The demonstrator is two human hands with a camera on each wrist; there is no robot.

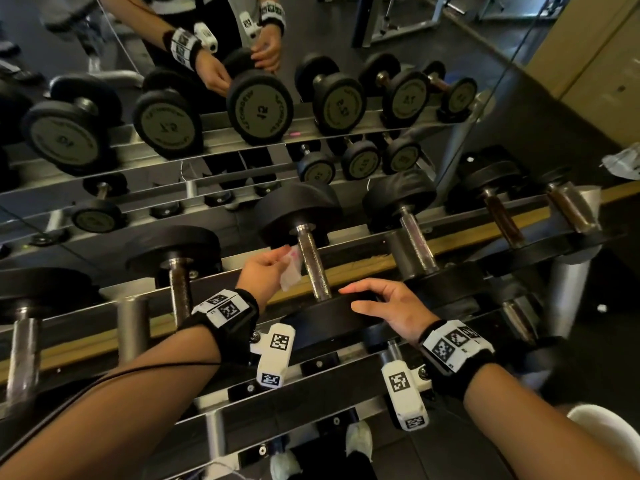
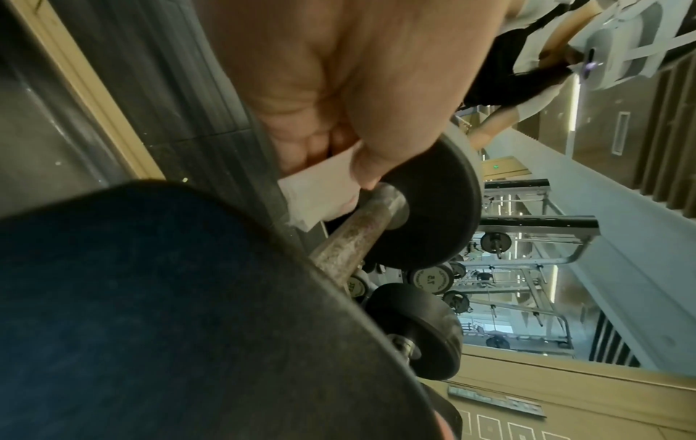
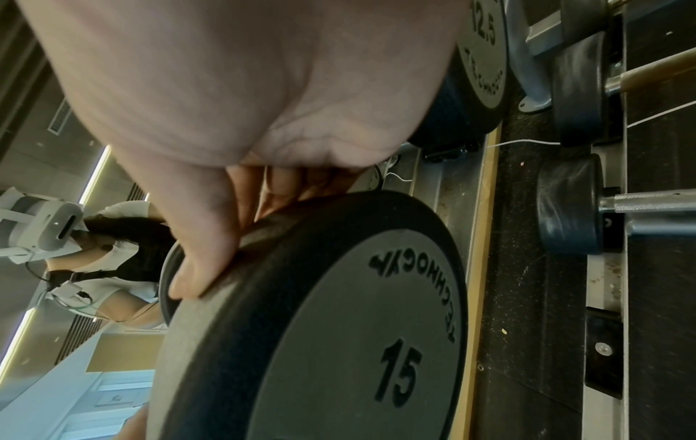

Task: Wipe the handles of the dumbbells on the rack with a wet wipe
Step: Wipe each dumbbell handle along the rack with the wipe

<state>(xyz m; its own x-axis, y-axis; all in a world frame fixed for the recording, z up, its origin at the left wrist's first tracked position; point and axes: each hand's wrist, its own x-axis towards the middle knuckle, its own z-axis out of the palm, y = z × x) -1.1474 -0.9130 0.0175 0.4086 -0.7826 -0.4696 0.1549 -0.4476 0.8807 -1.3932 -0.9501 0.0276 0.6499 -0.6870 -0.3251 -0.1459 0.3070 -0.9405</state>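
My left hand point(image 1: 277, 261) pinches a white wet wipe point(image 1: 290, 271) between thumb and fingers, just left of the middle dumbbell's metal handle point(image 1: 313, 268). In the left wrist view the wipe point(image 2: 320, 193) hangs close beside the far end of the handle point(image 2: 350, 244), near the far weight head; I cannot tell if it touches. My right hand point(image 1: 356, 299) grips the rim of that dumbbell's near head point(image 1: 325, 320). In the right wrist view that head point(image 3: 339, 342) is marked 15, with my thumb point(image 3: 199, 268) on its front edge and my fingers behind it.
More dumbbells lie on the rack: handles to the left point(image 1: 180, 289) and to the right point(image 1: 417, 244), point(image 1: 504, 220). A mirror point(image 1: 242, 109) behind the rack reflects the dumbbells and my hands. A crumpled plastic packet point(image 1: 623, 164) lies at the far right.
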